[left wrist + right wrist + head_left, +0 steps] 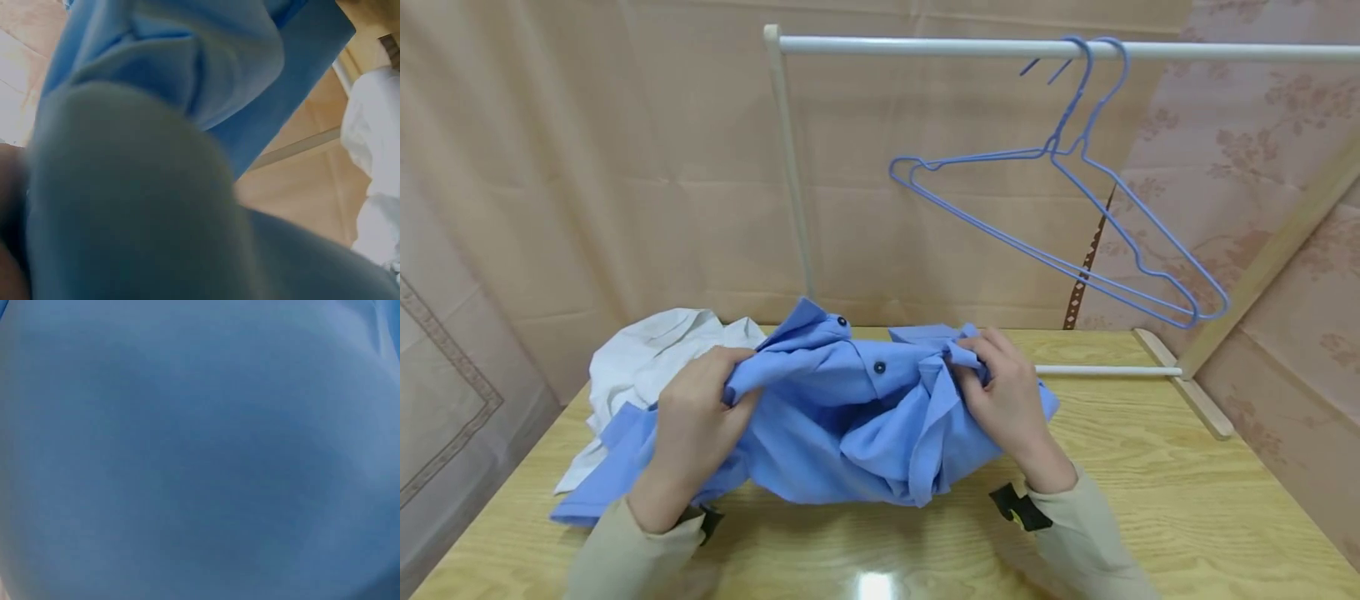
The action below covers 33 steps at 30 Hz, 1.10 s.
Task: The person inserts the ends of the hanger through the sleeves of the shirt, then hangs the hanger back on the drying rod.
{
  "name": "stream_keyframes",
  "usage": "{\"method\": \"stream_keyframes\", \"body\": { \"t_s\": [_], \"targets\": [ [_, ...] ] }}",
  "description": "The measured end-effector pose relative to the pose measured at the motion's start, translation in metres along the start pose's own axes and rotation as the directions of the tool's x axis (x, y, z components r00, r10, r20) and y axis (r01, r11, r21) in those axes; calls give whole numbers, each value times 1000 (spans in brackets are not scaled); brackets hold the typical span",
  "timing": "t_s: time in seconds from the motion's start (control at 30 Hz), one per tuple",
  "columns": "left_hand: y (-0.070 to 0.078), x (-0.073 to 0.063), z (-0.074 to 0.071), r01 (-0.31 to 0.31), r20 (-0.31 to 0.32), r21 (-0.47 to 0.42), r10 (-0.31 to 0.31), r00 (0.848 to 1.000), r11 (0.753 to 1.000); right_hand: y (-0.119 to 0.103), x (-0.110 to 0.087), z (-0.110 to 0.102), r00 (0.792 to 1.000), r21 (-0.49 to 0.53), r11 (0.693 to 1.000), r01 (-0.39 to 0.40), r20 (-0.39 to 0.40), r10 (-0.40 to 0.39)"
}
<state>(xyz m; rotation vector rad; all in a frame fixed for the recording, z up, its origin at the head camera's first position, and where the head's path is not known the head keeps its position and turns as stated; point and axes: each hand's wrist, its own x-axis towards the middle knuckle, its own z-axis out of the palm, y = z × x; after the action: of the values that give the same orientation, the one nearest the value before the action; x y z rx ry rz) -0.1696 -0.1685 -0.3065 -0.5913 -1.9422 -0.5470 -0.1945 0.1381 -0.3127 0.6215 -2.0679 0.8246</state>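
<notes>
A blue shirt with dark buttons is bunched up between both hands, just over the table. My left hand grips its left side near the collar, thumb and fingers pinching the cloth. On the other side my right hand pinches a fold of the shirt by its upper right edge. In the left wrist view, loose blue cloth covers most of the picture, and only a sliver of the hand shows at the left edge. Blue cloth fills nearly all of the right wrist view, hiding the right fingers there.
A crumpled white garment lies on the wooden table behind the left hand. Two blue wire hangers hang from the white rail of a rack. The rack's wooden foot stands at the right, with a low crossbar.
</notes>
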Motion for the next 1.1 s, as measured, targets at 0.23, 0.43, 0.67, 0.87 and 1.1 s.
{"method": "stream_keyframes", "body": {
  "t_s": [0.23,0.43,0.67,0.87,1.1],
  "targets": [
    [-6,-6,9,31,197,71,-44,979,997,1,-11,6,996,-33,999,10,85,-7],
    [-9,-9,13,103,317,104,-132,939,989,6,-19,11,993,-27,999,21,121,-18],
    [-11,-12,15,156,387,69,-171,906,985,11,-26,13,986,-5,999,50,162,-48],
    [-12,-12,15,238,521,89,-249,816,967,14,-33,12,964,-40,989,142,232,-129],
    [-15,-15,17,370,644,145,-371,669,918,10,-41,7,894,-88,987,135,440,-83]
  ]
}}
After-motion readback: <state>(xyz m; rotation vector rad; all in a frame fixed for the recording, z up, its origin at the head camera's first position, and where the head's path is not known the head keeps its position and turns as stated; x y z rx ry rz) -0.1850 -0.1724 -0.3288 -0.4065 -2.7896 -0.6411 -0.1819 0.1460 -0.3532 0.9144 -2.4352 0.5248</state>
